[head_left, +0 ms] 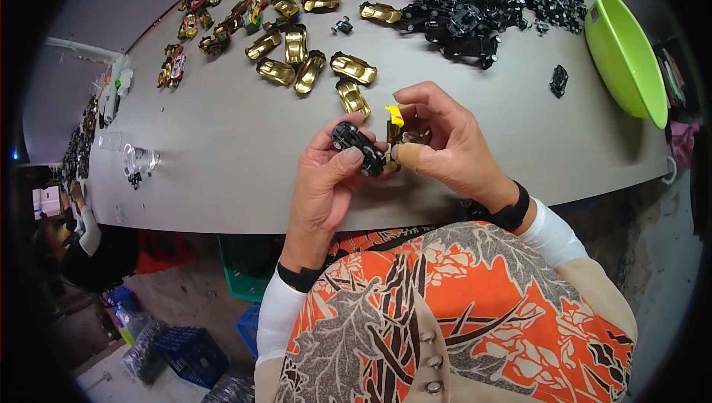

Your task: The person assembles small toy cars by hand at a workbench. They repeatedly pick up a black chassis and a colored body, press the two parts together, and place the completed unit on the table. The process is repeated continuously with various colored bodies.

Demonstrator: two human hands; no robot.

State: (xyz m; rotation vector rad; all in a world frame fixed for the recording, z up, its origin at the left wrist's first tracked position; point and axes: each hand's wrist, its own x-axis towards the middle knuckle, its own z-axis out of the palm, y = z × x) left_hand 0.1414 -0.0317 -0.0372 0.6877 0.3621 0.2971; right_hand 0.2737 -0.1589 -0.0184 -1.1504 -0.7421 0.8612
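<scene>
In my left hand is a black toy car chassis, its wheels showing, pinched between thumb and fingers. My right hand is closed on a gold toy car body, mostly hidden by the fingers. A small bright yellow piece sticks up at the gold body's far end; I cannot tell whether it is part of it. Tan tape wraps the right thumb. Both hands are close together above the table's near edge. Just beyond them lies a gold car body, with several more behind it.
A pile of black chassis spreads across the back right, beside a lime-green basin. Multicoloured car bodies lie at the back left. A clear plastic cup stands on the left. Another person sits at the far left.
</scene>
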